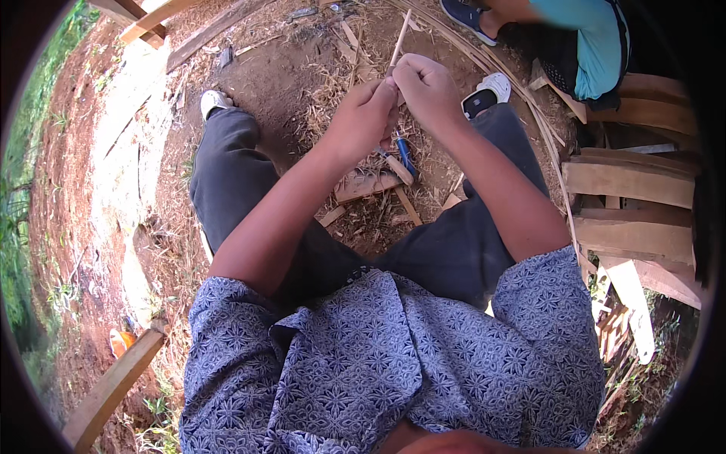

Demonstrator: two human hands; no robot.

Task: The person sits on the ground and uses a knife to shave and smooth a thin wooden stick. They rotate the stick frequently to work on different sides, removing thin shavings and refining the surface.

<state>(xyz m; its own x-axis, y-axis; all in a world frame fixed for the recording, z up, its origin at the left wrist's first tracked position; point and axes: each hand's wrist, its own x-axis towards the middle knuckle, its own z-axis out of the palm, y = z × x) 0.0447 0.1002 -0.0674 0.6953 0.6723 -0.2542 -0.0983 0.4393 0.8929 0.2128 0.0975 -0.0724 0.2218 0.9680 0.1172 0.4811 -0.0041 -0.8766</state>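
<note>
You had a thin wooden stick (401, 38) pointing away from you, held over the ground between your feet. Your left hand (369, 115) and right hand (431, 94) met at its near end, each grip clamped on it, though your fingers hid where it stopped. A snap seemed the likeliest trouble — so slender a piece could have broken if your two hands bent it against each other. A rough edge could also have splintered into your bare fingertips, and a loosened grip might have dropped the stick among wood shavings (321, 117) of much the same pale colour. Below lay a tool with a glossy blue handle (406, 157) and another with a smooth, rounded wooden handle (399, 168); reaching down without looking could have cost you a scrape, if either carried an edge. Near them sat a flat, rough wooden block (367, 186) on dry brown soil, and to your right rested broad, gently curved planks (628, 184) — pale, solid and far stouter than your stick.
</note>
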